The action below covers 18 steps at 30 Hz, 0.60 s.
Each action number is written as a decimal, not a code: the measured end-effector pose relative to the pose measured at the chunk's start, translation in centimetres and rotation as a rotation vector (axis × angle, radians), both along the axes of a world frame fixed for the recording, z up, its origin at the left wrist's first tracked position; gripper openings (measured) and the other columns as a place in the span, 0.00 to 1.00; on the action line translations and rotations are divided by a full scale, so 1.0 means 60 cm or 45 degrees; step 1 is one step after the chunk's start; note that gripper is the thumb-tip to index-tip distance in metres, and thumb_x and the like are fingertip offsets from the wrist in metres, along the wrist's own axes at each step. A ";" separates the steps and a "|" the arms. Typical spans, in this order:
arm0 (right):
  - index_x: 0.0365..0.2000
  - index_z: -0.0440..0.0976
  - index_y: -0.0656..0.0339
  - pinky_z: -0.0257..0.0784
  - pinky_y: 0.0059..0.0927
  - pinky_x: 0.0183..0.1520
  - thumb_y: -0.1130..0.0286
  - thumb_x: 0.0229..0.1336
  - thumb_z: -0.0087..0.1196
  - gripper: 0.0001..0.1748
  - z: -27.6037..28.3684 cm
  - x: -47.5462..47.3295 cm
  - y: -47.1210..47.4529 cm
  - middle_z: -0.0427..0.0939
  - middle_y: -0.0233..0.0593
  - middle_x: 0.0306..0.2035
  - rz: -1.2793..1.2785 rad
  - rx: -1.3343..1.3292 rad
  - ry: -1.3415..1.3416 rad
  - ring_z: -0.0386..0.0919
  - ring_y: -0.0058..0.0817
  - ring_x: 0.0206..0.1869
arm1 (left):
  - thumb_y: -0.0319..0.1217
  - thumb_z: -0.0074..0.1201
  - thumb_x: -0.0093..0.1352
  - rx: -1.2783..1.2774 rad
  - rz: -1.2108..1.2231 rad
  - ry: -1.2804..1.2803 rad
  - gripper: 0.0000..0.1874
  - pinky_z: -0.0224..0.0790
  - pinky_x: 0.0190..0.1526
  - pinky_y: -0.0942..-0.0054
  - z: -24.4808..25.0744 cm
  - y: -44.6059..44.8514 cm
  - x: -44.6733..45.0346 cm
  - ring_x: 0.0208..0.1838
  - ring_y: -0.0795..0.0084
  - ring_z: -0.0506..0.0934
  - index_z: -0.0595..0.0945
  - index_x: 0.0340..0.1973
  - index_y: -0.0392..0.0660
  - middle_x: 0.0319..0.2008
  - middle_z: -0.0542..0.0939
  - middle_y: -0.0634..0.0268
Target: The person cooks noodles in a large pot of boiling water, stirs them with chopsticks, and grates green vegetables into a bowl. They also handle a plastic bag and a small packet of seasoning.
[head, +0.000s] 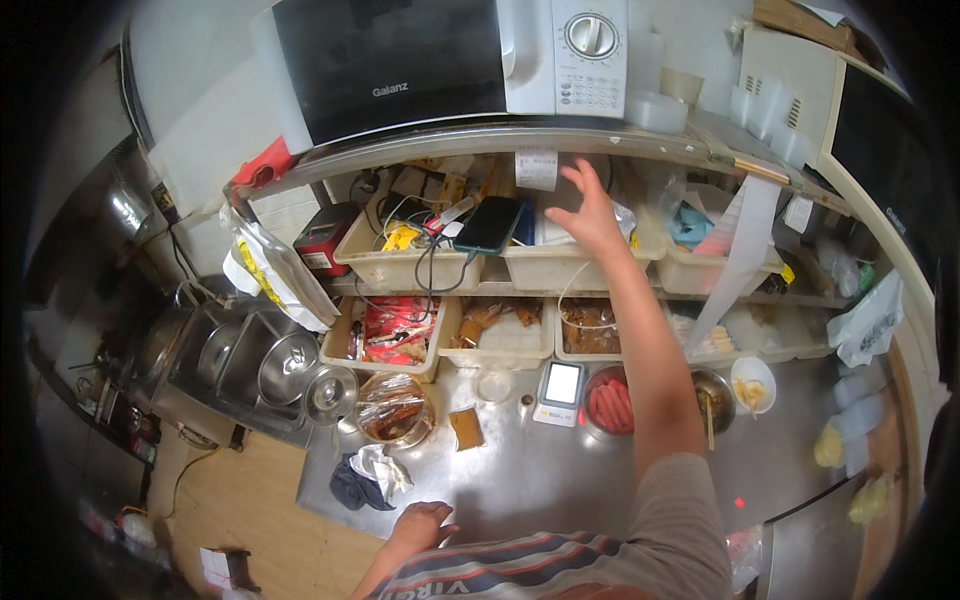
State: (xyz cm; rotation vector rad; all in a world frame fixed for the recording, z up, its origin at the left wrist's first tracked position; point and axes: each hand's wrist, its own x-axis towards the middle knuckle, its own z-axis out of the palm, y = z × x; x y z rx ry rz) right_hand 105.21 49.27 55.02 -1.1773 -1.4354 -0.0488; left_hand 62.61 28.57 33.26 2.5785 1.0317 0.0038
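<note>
My right hand point(589, 210) is raised to the upper shelf, its thumb and fingers spread with nothing between them. Just left of its fingertips, a printed paper slip point(535, 169) hangs from the metal shelf edge. A dark smartphone point(491, 225) with a cable plugged in lies across the plastic bins left of that hand. My left hand point(422, 523) is low at the steel counter's front edge, thumb apart from the fingers, with nothing visible in it. Beyond it lie a dark and white crumpled cloth point(367, 476) and a flat brown packet point(467, 429).
A Galanz microwave point(397, 67) stands above the shelf. Bins of red packets point(394, 330) and brown packets point(589, 326) line the counter's back. Before them are a film-covered pot point(394, 409), a lit payment device point(561, 390) and a bowl of red sausages point(609, 405). Steel sinks point(240, 367) are left.
</note>
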 end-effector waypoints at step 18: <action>0.59 0.51 0.67 0.71 0.27 0.47 0.81 0.43 0.59 0.42 0.014 -0.032 0.027 0.78 0.45 0.40 0.515 -0.080 0.246 0.78 0.27 0.43 | 0.43 0.53 0.63 -0.062 -0.035 0.065 0.20 0.66 0.49 0.62 -0.021 0.063 0.024 0.45 0.57 0.76 0.77 0.43 0.43 0.42 0.78 0.57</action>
